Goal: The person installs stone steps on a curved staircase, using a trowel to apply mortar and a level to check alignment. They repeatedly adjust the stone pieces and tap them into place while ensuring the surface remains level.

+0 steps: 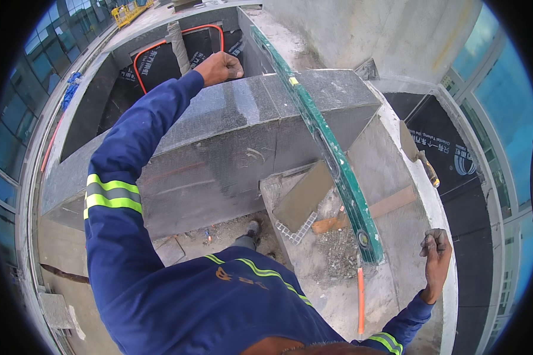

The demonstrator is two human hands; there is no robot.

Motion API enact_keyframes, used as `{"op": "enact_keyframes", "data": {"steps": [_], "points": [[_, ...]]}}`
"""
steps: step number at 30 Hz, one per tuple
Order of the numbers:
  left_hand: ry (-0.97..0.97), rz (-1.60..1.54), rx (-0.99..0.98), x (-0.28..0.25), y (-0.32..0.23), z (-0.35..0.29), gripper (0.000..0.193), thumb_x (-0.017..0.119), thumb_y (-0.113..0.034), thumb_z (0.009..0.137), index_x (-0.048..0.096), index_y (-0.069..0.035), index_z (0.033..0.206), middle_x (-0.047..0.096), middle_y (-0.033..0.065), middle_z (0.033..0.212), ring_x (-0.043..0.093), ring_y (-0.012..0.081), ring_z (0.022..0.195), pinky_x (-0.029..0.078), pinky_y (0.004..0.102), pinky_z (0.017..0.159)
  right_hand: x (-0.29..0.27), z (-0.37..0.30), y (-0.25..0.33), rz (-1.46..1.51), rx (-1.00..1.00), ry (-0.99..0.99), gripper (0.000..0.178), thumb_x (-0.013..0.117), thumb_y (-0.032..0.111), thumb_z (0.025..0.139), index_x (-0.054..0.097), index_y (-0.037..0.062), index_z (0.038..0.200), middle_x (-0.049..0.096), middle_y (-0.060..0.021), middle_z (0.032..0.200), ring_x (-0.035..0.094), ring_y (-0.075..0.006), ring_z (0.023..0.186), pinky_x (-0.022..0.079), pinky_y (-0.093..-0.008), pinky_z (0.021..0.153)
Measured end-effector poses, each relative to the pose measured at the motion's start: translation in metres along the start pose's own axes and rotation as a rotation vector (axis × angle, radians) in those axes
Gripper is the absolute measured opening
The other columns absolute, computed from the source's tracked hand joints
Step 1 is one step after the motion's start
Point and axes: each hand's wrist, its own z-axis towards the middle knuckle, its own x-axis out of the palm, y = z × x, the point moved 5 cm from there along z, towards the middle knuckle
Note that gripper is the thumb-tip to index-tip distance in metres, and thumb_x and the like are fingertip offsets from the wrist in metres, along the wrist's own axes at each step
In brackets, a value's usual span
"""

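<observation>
Above the far edge of a grey stone-clad ledge (219, 112), my left hand (221, 67) is closed, its fingers curled together. My right hand (436, 260) is raised near the pale rim on the right, with thumb and fingers pinched. Whether either hand holds something thin cannot be made out. Between them a long green spirit level (320, 133) lies across the stone top, its near end over the rough concrete. Neither hand touches it. A trowel (429, 170) with a yellow and black handle rests on the white rim (411, 174), beyond my right hand.
A tan slab (305, 195), a white plastic grid (298, 229), a brick piece (330, 224) and rubble (340, 254) lie below the level. An orange tube (361, 302) is near its end. Black-lined pits flank the ledge; an orange hose (137, 68) loops in the left one.
</observation>
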Motion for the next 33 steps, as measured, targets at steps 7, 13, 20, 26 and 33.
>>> {"op": "enact_keyframes", "data": {"steps": [7, 13, 20, 26, 33], "points": [[0.084, 0.026, -0.037, 0.073, 0.078, 0.112, 0.034, 0.076, -0.025, 0.092, 0.077, -0.003, 0.118, 0.078, 0.0183, 0.106, 0.074, 0.0294, 0.101, 0.054, 0.0405, 0.092, 0.033, 0.101, 0.092, -0.416, -0.040, 0.144, 0.018, 0.069, 0.013, 0.095, 0.062, -0.0028, 0.090, 0.051, -0.0022, 0.068, 0.046, -0.0115, 0.065, 0.042, -0.0309, 0.064], [-0.115, -0.111, 0.030, 0.096, 0.082, 0.109, 0.043, 0.080, -0.031, 0.090, 0.075, 0.004, 0.115, 0.077, 0.0230, 0.102, 0.075, 0.0311, 0.095, 0.055, 0.0397, 0.088, 0.095, 0.249, 0.125, -0.561, -0.111, 0.300, 0.018, 0.069, 0.012, 0.093, 0.068, -0.0053, 0.098, 0.061, -0.0080, 0.077, 0.053, -0.0173, 0.073, 0.047, -0.0378, 0.072], [-0.002, -0.308, 0.012, 0.112, 0.094, 0.115, 0.043, 0.082, -0.026, 0.087, 0.074, 0.004, 0.117, 0.077, 0.0212, 0.103, 0.075, 0.0282, 0.094, 0.055, 0.0386, 0.086, 0.172, 0.440, 0.046, -0.494, -0.176, 0.343, 0.026, 0.067, 0.013, 0.091, 0.075, -0.0044, 0.109, 0.075, -0.0151, 0.094, 0.071, -0.0262, 0.090, 0.053, -0.0368, 0.084], [-0.006, -0.391, -0.038, 0.116, 0.097, 0.112, 0.038, 0.080, -0.015, 0.089, 0.073, 0.003, 0.121, 0.073, 0.0105, 0.106, 0.068, 0.0190, 0.096, 0.052, 0.0331, 0.090, 0.226, 0.514, -0.011, -0.423, 0.151, 0.281, 0.033, 0.067, 0.027, 0.094, 0.078, 0.0049, 0.115, 0.076, -0.0097, 0.101, 0.070, -0.0237, 0.092, 0.052, -0.0389, 0.077], [-0.001, -0.423, 0.009, 0.106, 0.083, 0.108, 0.035, 0.079, -0.012, 0.088, 0.074, 0.003, 0.119, 0.064, 0.0077, 0.094, 0.064, 0.0166, 0.091, 0.048, 0.0312, 0.086, 0.239, 0.529, -0.033, -0.333, 0.322, 0.327, 0.047, 0.070, 0.044, 0.093, 0.075, 0.0098, 0.125, 0.068, -0.0134, 0.133, 0.063, -0.0317, 0.116, 0.043, -0.0537, 0.094]]}}
